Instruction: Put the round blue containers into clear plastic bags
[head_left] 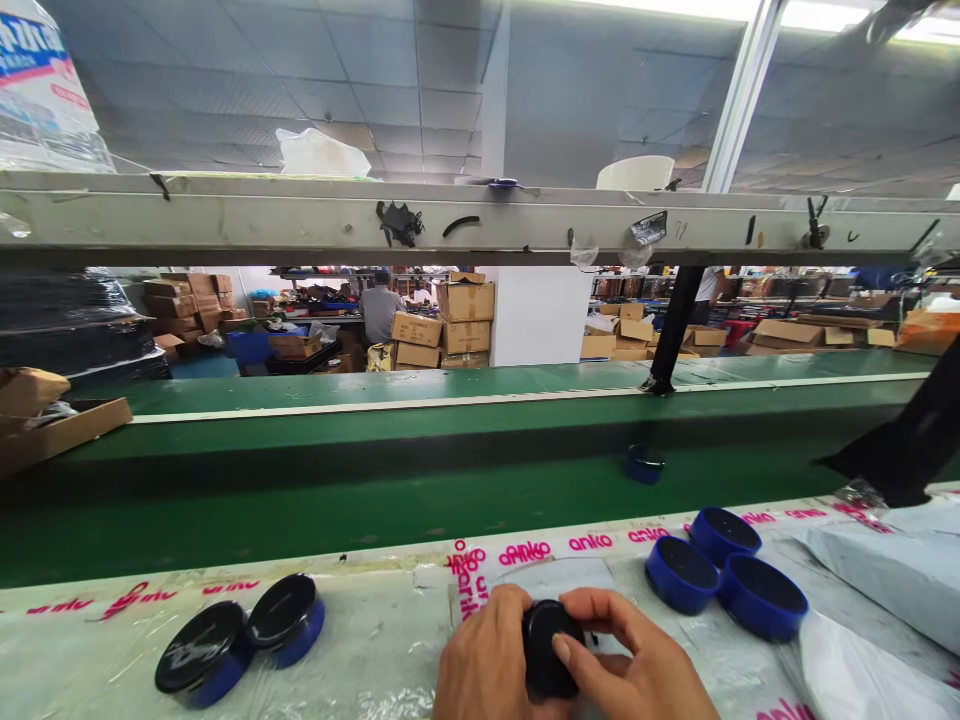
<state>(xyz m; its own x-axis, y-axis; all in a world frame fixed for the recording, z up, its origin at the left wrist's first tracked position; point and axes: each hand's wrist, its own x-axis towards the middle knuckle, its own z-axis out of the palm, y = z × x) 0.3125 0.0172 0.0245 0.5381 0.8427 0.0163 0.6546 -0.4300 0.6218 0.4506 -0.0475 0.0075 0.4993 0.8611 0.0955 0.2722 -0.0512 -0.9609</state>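
Both my hands are closed around a round black puck-shaped piece [550, 650] at the near edge of the bench. My left hand [486, 655] grips its left side. My right hand [630, 650] holds it from the right, with the thumb pressed on its black face. The underside is hidden by my fingers. To the right lie three blue round pucks with dark tops [763, 597], touching one another. On the left, two more pucks with glossy black tops [202, 650] rest side by side, slightly overlapping in view.
Beyond the plastic-covered bench [375, 610] runs a green conveyor belt [300, 510] carrying one blue puck [644, 464]. A metal shelf beam [300, 220] crosses above. Black posts [675, 330] stand at the right. White plastic bags [885, 660] lie at the near right, an open carton [67, 435] at left.
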